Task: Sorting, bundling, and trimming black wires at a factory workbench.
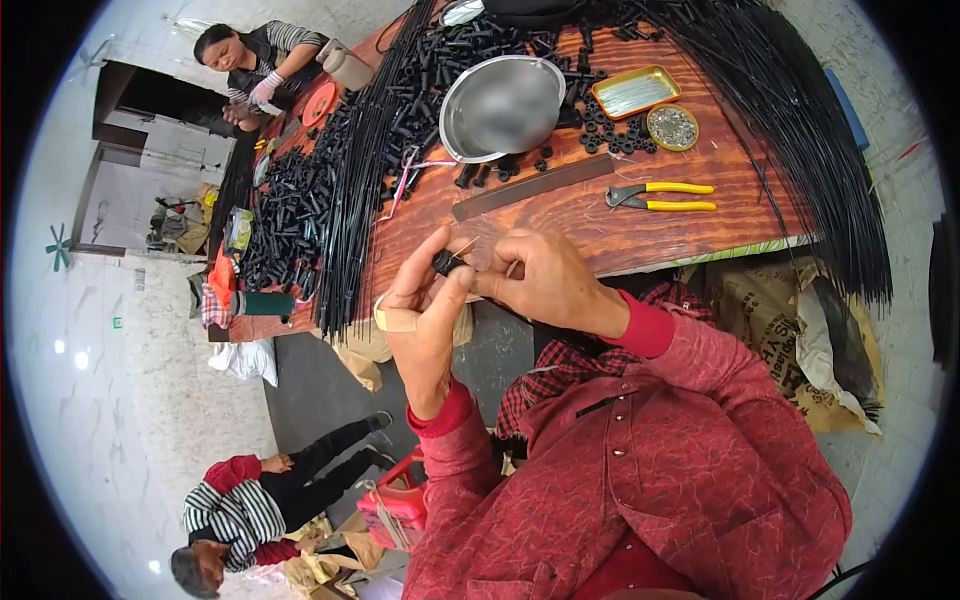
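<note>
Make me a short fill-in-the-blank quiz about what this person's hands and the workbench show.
1. The left hand pinches a small ____ plastic piece against the right hand.
2. The pliers on the wooden table have ____ handles.
3. A bandage wraps the left ____.
4. The round metal bowl lies beside a rectangular ____ tray.

Missing words: black; yellow; thumb; yellow

Both red-sleeved forearms rise from below and meet before the chest, the left hand [425,310] upright with a bandaged thumb and fingertips pinched, the right hand [540,275] curled close against it, fingertips touching.
</note>
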